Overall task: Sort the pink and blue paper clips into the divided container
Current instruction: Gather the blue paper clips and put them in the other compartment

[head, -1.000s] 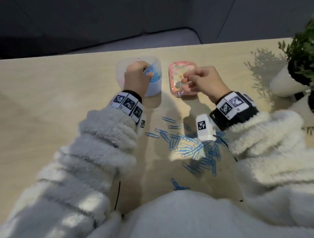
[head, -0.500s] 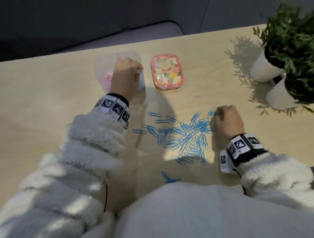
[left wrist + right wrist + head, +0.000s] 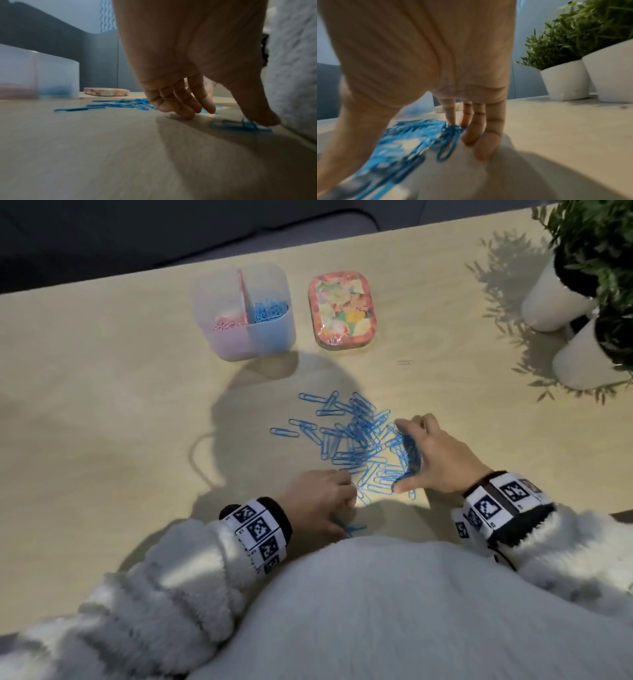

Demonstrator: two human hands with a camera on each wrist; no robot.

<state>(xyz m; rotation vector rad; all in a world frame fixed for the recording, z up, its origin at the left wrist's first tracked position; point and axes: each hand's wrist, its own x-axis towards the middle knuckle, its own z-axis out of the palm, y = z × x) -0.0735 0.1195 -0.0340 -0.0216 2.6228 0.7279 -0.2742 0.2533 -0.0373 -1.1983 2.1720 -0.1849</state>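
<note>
The translucent divided container (image 3: 219, 302) stands at the back, with pink clips (image 3: 227, 322) in its left half and blue clips (image 3: 270, 309) in its right half. A loose pile of blue paper clips (image 3: 352, 436) lies mid-table. My right hand (image 3: 411, 455) cups the pile's right side, thumb and fingers spread, with clips bunched against the palm; its fingers (image 3: 481, 135) touch the table. My left hand (image 3: 342, 508) is near the front edge, fingertips (image 3: 188, 113) on the wood and thumb resting on a couple of blue clips (image 3: 240, 126). No loose pink clips show.
A floral tin (image 3: 340, 309) lies right of the container. Two white plant pots (image 3: 548, 302) (image 3: 582, 361) stand at the far right. A faint small clip (image 3: 404, 361) lies alone beyond the pile. Bare wood stretches to the left.
My left hand left the container and came back to the front edge. My right hand went from the tin to the pile's right side and pushed clips leftward.
</note>
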